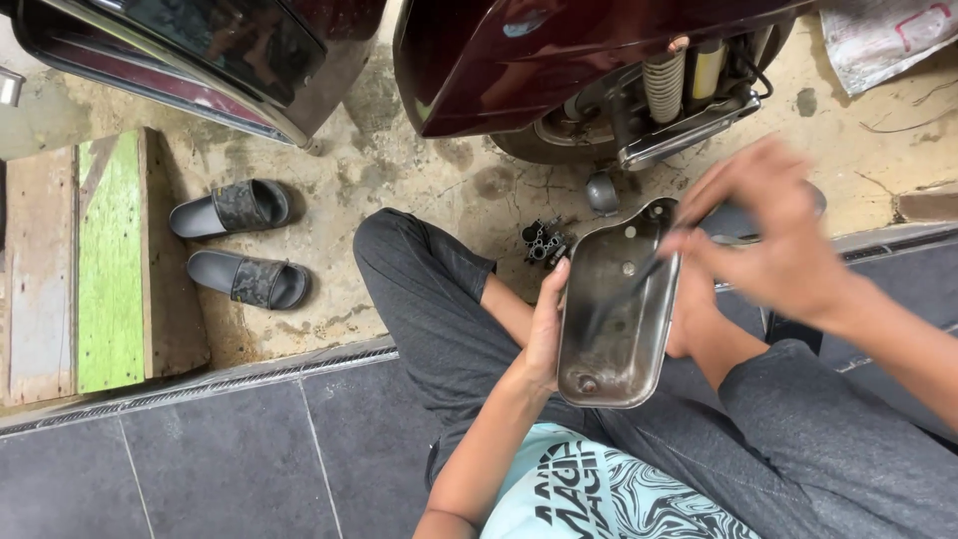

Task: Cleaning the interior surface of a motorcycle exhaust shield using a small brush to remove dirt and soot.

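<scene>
My left hand (547,324) grips the left edge of a curved, dirty metal cover (611,349), holding it hollow side up over my lap. My right hand (763,230) is blurred with motion at the cover's upper right end and holds a thin dark tool (624,294), maybe a brush, whose tip reaches into the hollow. I sit on the ground in grey trousers with knees bent.
A dark red scooter (559,60) stands ahead with its spring and footrest exposed. A small black engine part (546,243) and a grey round cap (602,192) lie on the concrete. Two grey slippers (239,245) sit left, beside wooden planks (110,265). Dark tiles are in front.
</scene>
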